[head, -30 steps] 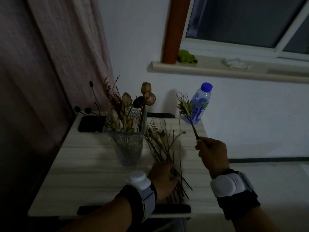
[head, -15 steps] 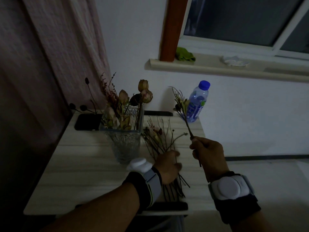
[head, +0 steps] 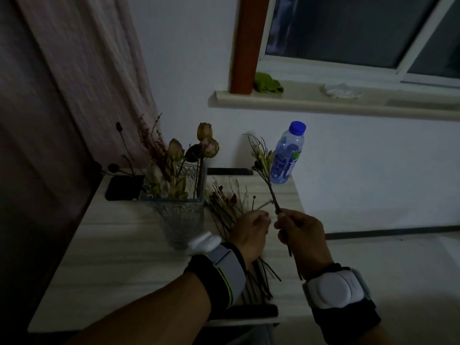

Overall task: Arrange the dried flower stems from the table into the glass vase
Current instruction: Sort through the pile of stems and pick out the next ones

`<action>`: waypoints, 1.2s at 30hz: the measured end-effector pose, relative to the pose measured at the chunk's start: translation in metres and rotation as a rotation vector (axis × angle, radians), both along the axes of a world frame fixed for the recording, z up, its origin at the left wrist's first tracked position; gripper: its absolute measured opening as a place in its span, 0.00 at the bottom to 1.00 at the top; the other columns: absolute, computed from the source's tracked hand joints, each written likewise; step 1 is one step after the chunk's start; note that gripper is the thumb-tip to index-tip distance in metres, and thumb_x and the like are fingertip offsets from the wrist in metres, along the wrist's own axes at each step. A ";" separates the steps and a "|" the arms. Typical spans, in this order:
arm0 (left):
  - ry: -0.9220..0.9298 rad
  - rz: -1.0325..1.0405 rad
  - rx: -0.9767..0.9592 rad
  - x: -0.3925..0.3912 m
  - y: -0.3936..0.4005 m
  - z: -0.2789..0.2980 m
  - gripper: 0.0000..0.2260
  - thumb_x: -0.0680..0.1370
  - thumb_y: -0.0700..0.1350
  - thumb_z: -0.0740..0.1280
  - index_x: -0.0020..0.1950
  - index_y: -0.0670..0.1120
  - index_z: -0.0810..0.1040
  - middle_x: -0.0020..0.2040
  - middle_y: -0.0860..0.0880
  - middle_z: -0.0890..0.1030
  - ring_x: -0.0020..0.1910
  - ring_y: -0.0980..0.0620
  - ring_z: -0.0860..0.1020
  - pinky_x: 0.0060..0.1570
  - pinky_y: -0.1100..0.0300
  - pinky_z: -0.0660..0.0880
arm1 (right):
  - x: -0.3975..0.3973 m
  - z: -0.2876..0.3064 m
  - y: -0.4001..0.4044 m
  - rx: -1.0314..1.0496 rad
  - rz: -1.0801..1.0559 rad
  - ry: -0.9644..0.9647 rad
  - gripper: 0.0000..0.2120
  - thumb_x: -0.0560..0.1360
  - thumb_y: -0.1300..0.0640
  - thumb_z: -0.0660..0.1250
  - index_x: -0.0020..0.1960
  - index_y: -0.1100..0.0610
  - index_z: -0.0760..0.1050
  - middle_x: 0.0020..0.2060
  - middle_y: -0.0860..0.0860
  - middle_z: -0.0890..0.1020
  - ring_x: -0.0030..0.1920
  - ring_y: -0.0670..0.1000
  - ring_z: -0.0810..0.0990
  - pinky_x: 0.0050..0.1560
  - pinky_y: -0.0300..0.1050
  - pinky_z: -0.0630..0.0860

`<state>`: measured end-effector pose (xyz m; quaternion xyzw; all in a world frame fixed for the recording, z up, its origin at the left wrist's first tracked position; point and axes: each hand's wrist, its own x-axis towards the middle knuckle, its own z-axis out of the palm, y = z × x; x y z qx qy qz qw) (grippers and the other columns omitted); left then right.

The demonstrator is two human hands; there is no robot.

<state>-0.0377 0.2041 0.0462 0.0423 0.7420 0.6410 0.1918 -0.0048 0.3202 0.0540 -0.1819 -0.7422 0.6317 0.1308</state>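
Dim table [head: 119, 245] | right hand [head: 302, 235] pinches sprig [head: 261, 158] | left hand [head: 249, 235] curled, grip on stems [head: 224, 210] unclear

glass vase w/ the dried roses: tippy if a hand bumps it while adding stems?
Probably somewhat. The glass vase narrows toward its base, and the dried roses rise well above its rim, so a nudge up high could rock it. The thick-looking glass likely adds steadying weight.
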 end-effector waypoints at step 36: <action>0.475 0.125 0.407 0.049 -0.153 0.265 0.09 0.79 0.44 0.66 0.50 0.41 0.83 0.48 0.46 0.86 0.49 0.47 0.84 0.50 0.57 0.79 | 0.043 0.231 -0.142 0.084 0.439 0.634 0.07 0.78 0.59 0.67 0.48 0.58 0.85 0.39 0.55 0.86 0.41 0.56 0.85 0.47 0.58 0.83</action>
